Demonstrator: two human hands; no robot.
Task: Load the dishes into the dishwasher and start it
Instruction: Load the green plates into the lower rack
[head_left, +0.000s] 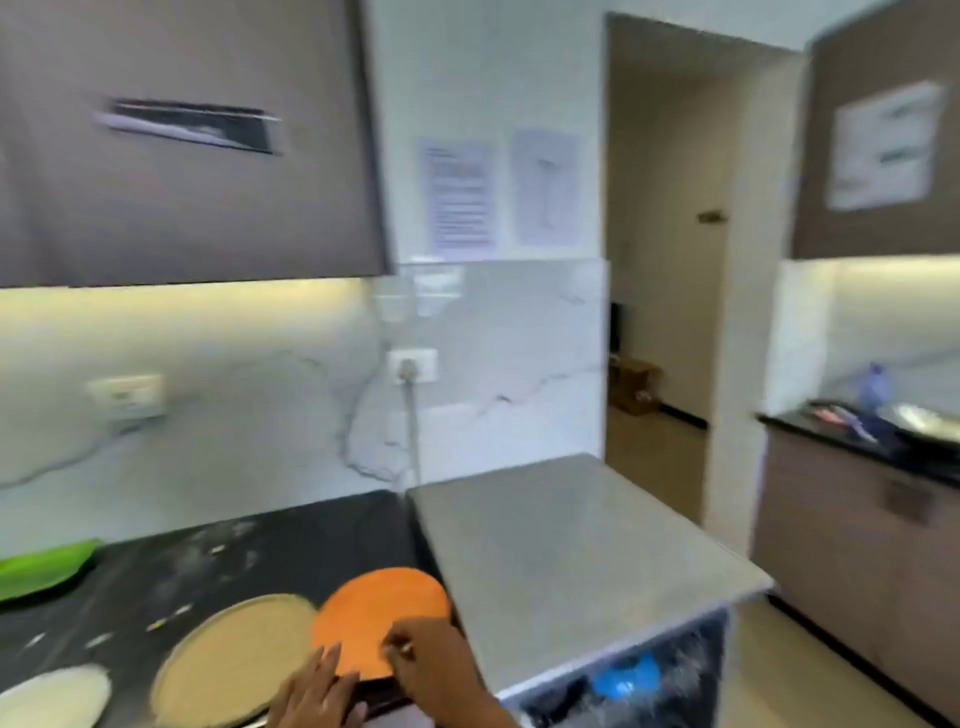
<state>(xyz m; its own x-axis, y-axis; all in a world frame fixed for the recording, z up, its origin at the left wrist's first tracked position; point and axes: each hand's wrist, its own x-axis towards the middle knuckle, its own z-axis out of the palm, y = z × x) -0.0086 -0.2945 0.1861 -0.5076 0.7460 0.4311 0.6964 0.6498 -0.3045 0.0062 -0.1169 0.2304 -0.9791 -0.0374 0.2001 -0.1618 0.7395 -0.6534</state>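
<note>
Both hands, right hand (431, 670) and left hand (317, 696), on orange plate (379, 613).

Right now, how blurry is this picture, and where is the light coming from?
Head view: motion blur smears the whole frame, so the wall papers cannot be read and both hands' edges are soft; the right hand and left hand touch the orange plate. Warm under-cabinet strips light the backsplash; wide-angle distortion tilts the cabinets.
</note>
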